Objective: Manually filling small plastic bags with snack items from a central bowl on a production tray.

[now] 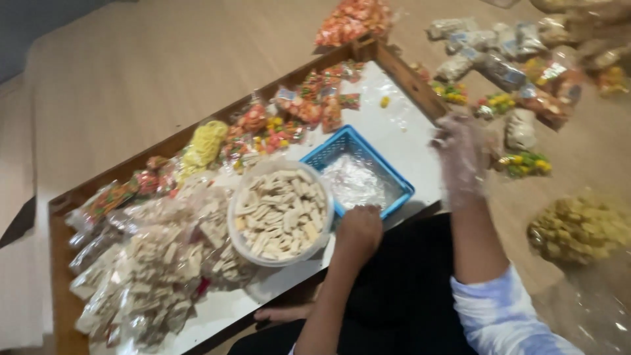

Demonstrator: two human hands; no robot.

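My left hand (358,231) is curled into a fist at the near rim of a blue plastic basket (393,183), which holds crumpled clear plastic bags (353,181). What the fist holds is hidden. Left of it stands a round white tub (240,246) full of pale rectangular crackers (281,213). My right hand (461,158), in a clear plastic glove, hovers blurred above the table's right edge with fingers apart and nothing visible in it.
The low table (401,128) has a white top and a wooden rim. Bagged crackers (141,279) pile up at its near left, and colourful snack packets (289,115) line its far side. More snack bags (519,79) lie on the floor to the right, beside a yellow heap (582,227).
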